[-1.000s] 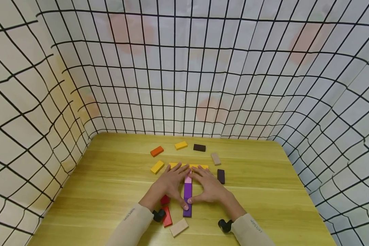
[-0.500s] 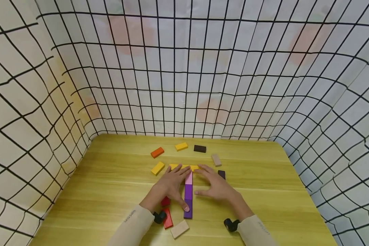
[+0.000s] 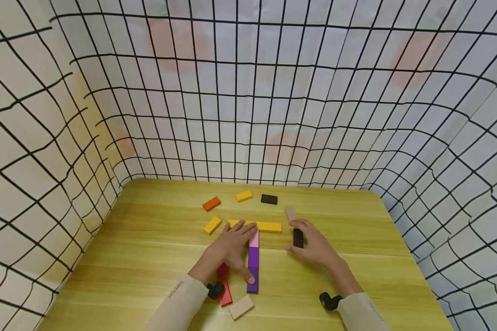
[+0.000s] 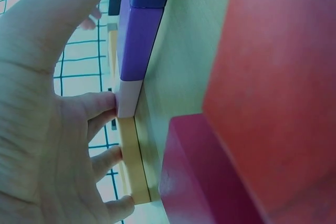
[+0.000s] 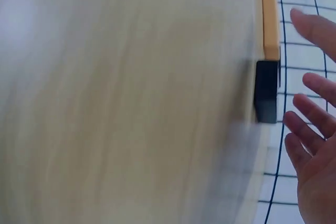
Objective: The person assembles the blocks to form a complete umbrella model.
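Observation:
My left hand [image 3: 229, 248] lies spread over a T-shaped row of flat blocks. Its fingertips touch the yellow bar [image 3: 270, 227] and the pink block [image 3: 254, 240], while the thumb rests on the dark purple block [image 3: 252, 288] at the near end. Between pink and dark purple sits a lighter purple block [image 3: 253, 257]. To the right, my right hand [image 3: 318, 246] hovers around a black block [image 3: 298, 238], thumb and fingers parted. The right wrist view shows those fingers apart from the black block [image 5: 266, 92].
Loose blocks surround the row: orange [image 3: 211, 204], yellow [image 3: 244, 196], another yellow [image 3: 212, 225], dark brown [image 3: 269, 199] and beige [image 3: 290, 213]. Nearer lie red blocks [image 3: 225, 294] and a larger beige block [image 3: 241, 307]. Black-lined white walls [image 3: 248, 92] enclose the wooden table [image 3: 377, 257].
My right hand has left the T-shaped row and moved right to the black block, uncovering the yellow bar's right end. My left hand has stayed in place.

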A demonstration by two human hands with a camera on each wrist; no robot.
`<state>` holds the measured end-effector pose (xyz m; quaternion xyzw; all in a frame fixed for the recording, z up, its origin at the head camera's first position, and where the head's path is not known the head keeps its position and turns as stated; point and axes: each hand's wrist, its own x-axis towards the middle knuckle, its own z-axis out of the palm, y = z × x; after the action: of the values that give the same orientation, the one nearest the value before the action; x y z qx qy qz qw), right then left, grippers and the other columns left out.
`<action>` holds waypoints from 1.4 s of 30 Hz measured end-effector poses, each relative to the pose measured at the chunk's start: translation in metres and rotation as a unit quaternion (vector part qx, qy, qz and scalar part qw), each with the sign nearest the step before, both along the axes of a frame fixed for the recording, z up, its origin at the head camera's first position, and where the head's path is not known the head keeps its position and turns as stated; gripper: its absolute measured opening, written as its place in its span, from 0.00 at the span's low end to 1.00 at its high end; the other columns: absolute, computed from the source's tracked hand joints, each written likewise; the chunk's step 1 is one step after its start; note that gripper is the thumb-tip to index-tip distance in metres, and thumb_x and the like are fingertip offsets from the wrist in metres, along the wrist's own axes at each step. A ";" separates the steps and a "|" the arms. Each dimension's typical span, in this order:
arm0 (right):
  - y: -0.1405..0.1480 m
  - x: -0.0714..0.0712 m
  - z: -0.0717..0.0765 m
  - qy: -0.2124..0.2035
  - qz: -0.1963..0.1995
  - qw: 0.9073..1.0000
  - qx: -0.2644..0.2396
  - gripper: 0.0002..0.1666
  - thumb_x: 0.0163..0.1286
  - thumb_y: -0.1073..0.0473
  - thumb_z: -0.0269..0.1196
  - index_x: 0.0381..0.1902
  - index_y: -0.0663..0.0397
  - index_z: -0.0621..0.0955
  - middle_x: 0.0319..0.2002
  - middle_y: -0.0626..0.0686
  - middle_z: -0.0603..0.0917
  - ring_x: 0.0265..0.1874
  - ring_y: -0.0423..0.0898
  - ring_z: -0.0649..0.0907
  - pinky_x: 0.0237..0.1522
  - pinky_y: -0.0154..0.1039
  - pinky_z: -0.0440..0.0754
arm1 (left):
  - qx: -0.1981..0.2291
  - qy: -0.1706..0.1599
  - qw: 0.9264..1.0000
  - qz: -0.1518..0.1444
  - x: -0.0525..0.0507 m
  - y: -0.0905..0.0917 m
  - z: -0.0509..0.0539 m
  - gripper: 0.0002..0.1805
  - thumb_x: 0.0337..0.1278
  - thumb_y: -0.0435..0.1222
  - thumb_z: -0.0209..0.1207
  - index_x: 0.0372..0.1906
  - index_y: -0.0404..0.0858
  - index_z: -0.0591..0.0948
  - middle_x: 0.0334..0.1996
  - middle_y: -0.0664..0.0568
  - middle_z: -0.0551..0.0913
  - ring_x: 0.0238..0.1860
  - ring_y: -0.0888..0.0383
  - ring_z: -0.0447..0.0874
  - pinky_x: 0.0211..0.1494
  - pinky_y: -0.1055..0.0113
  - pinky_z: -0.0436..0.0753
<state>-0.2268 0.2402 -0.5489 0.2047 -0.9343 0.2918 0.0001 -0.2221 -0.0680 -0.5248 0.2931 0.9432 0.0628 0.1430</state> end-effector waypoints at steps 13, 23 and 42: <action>0.018 0.002 -0.008 -0.025 -0.011 1.000 0.007 0.35 0.67 0.54 0.72 0.70 0.53 0.76 0.68 0.57 0.77 0.67 0.61 0.77 0.67 0.61 0.76 | -0.003 0.003 1.000 -0.001 0.000 0.001 0.001 0.81 0.17 0.80 0.70 0.85 0.51 0.50 0.85 0.59 0.49 0.85 0.46 0.42 0.82 0.33 0.49; 0.011 -0.003 -0.007 -0.039 -0.010 0.999 -0.009 0.33 0.68 0.53 0.72 0.69 0.52 0.76 0.65 0.56 0.79 0.66 0.58 0.78 0.66 0.59 0.78 | 0.000 0.002 1.000 0.000 0.000 0.001 0.000 0.81 0.17 0.80 0.70 0.85 0.51 0.50 0.85 0.59 0.49 0.85 0.45 0.42 0.81 0.33 0.48; -0.003 -0.025 -0.003 -0.039 -0.018 0.999 -0.001 0.33 0.71 0.56 0.68 0.71 0.55 0.74 0.68 0.63 0.76 0.68 0.64 0.75 0.68 0.64 0.74 | 0.000 0.002 1.000 0.002 -0.002 0.001 -0.002 0.82 0.16 0.80 0.70 0.85 0.51 0.50 0.85 0.59 0.48 0.85 0.46 0.42 0.81 0.33 0.48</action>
<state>-0.2517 0.2370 -0.5514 0.1760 -0.9369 0.3003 -0.0312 -0.2238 -0.0670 -0.5267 0.2916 0.9441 0.0620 0.1407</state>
